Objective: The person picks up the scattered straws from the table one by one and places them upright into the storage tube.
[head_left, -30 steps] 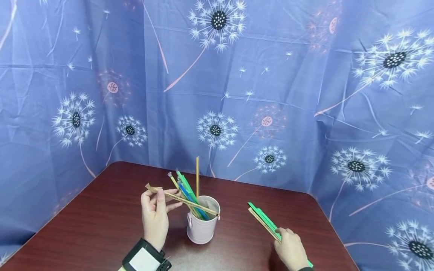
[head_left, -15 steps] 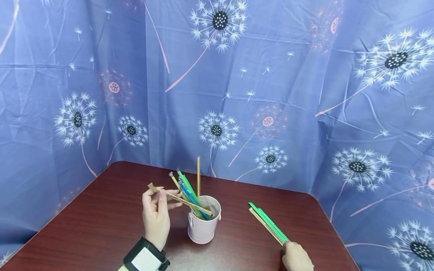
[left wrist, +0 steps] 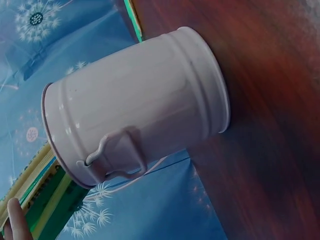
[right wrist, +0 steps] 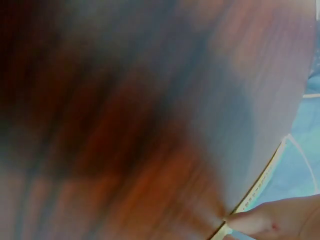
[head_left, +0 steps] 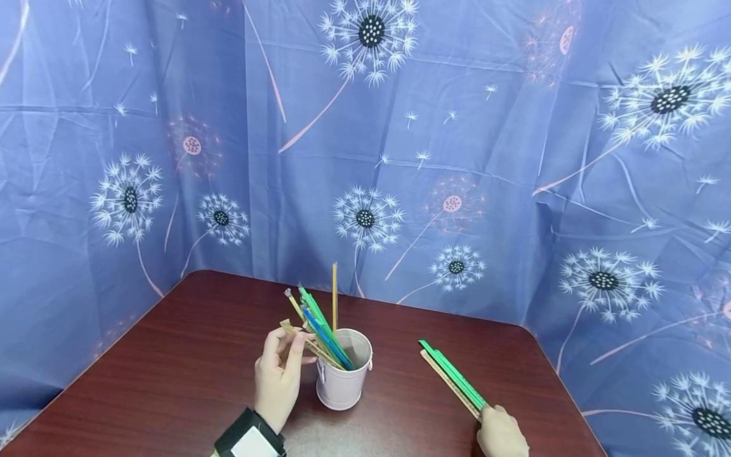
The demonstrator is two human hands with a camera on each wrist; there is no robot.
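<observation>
My left hand (head_left: 278, 381) pinches a thin tan printed stick (head_left: 287, 326) with a flared, wrapper-like end. It slopes down into a small pale pink bucket (head_left: 341, 388). Leaning inside are green sticks (head_left: 308, 298), a blue stick (head_left: 328, 339) and an upright yellow stick (head_left: 334, 292). In the left wrist view a finger (left wrist: 17, 220) lies against the bundle at the bucket's mouth. My right hand (head_left: 502, 433) grips the near ends of green sticks (head_left: 459, 377) and a tan stick (head_left: 451, 385). In the right wrist view the thumb (right wrist: 255, 220) presses on the tan stick's printed side.
A dark red-brown wooden table (head_left: 188, 355) lies below. Blue curtains (head_left: 297, 190) with dandelion prints enclose its back and sides. The bucket carries a small hanging handle (left wrist: 125, 155) on its side.
My left hand has moved right, towards the bucket, and the tan stick's lower end has gone from across the rim to inside. My right hand has slid to the sticks' near ends.
</observation>
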